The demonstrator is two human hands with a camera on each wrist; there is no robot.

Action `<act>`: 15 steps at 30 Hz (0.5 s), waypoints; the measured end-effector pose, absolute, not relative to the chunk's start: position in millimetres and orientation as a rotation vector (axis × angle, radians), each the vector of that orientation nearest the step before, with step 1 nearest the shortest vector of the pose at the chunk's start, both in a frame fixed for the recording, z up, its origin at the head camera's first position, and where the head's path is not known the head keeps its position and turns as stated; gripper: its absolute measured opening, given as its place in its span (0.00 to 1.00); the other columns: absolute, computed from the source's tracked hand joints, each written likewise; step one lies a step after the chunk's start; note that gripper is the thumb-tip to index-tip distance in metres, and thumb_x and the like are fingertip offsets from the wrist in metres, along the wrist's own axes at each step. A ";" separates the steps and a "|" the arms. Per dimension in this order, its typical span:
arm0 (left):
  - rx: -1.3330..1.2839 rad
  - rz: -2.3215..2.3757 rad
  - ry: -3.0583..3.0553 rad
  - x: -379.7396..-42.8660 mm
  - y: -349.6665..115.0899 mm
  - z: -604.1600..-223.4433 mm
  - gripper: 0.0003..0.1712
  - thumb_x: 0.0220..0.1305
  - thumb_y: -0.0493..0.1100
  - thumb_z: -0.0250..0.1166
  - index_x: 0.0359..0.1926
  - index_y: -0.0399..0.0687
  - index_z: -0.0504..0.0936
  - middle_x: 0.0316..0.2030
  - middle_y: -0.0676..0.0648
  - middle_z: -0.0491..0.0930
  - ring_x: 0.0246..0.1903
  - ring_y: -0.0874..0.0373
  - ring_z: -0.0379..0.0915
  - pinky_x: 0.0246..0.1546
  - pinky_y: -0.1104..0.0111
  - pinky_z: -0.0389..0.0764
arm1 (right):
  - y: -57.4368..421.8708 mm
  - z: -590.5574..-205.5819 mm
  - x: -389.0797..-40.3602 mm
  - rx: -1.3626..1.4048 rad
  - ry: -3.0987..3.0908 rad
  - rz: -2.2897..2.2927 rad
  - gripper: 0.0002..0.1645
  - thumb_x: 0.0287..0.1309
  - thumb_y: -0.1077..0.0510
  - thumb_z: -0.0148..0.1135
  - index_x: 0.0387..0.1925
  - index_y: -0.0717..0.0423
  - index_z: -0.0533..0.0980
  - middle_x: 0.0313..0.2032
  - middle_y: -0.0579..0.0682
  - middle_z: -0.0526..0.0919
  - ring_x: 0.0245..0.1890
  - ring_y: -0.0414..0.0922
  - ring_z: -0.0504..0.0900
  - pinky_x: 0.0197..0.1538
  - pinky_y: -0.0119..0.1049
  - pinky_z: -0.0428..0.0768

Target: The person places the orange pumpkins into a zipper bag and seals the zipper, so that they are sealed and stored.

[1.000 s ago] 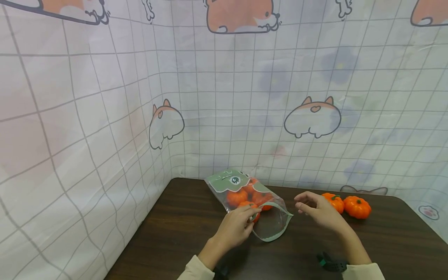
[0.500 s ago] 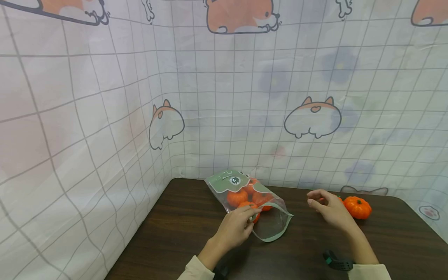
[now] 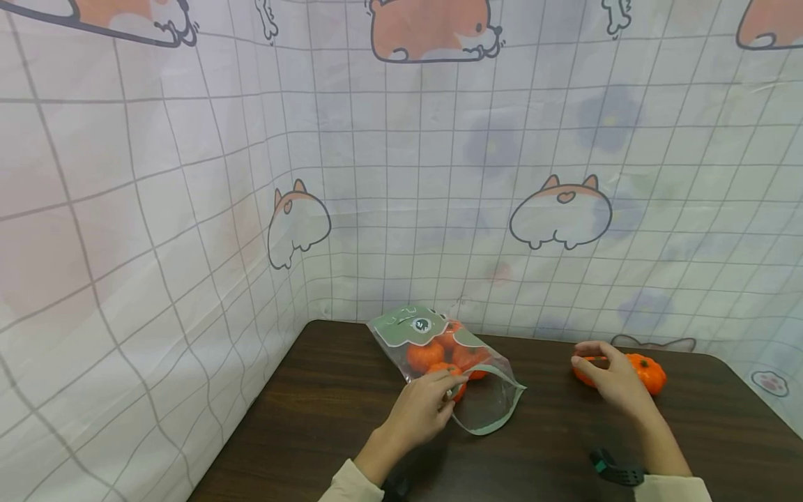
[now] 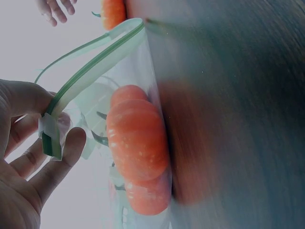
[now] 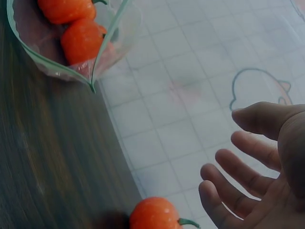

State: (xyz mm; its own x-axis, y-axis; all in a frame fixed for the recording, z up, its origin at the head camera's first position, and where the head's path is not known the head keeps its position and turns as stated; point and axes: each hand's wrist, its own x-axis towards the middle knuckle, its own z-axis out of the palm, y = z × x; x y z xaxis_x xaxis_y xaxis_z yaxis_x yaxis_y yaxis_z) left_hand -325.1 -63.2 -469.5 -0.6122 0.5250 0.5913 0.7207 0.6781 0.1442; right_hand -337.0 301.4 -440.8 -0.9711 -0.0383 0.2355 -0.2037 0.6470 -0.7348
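A clear zip bag (image 3: 392, 329) with a green printed top lies on the table, its mouth open toward the person. Inside it are several small orange pumpkins (image 3: 424, 355) with green stems. My left hand (image 3: 417, 408) pinches the bag's green zip rim (image 4: 78, 86) beside the white slider (image 4: 47, 125). On the right, my right hand (image 3: 617, 383) hovers at a loose pumpkin (image 3: 583, 378), partly covering it. The right wrist view shows that hand's fingers spread and bent, apart from the pumpkin (image 5: 153, 214). A second loose pumpkin (image 3: 649, 374) sits just right of it.
The dark wooden table (image 3: 314, 404) meets a patterned cloth wall (image 3: 426, 244) at the back and another along the left. A black strap (image 3: 617, 474) with a green part is by the right wrist.
My right hand has moved rightward from beside the bag's mouth to the left loose pumpkin. The left hand and the bag have stayed in place.
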 end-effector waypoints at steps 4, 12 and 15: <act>-0.961 -0.507 -2.371 -324.7 -63.3 -469.2 0.26 0.58 0.35 0.72 0.58 0.52 0.85 0.55 0.53 0.85 0.51 0.59 0.84 0.46 0.66 0.85 | 308.9 -443.2 -336.5 0.163 -2.665 1.251 0.35 0.75 0.42 0.53 0.69 0.63 0.65 0.67 0.69 0.68 0.65 0.68 0.69 0.52 0.50 0.79; -0.967 -0.507 -2.367 -324.1 -64.4 -468.8 0.26 0.58 0.35 0.71 0.59 0.53 0.84 0.50 0.55 0.86 0.35 0.64 0.77 0.35 0.73 0.79 | 322.6 -450.2 -338.6 0.041 -2.633 1.337 0.43 0.74 0.39 0.52 0.73 0.67 0.58 0.70 0.73 0.60 0.67 0.72 0.63 0.56 0.57 0.77; -0.964 -0.518 -2.363 -324.4 -64.3 -469.3 0.27 0.58 0.35 0.71 0.60 0.54 0.84 0.51 0.55 0.85 0.38 0.63 0.79 0.38 0.72 0.81 | 327.6 -453.9 -339.7 -0.001 -2.615 1.380 0.45 0.74 0.39 0.52 0.74 0.68 0.55 0.71 0.74 0.57 0.69 0.73 0.61 0.59 0.61 0.74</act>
State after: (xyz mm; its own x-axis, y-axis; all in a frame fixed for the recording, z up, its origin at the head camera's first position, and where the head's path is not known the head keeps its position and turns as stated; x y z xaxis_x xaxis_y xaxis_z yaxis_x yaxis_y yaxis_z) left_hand -324.4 -64.3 -469.3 -0.6044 0.5227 0.6012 0.7262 0.6718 0.1461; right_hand -339.7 327.6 -453.9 -0.9830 0.0866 0.1621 -0.0850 0.5678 -0.8188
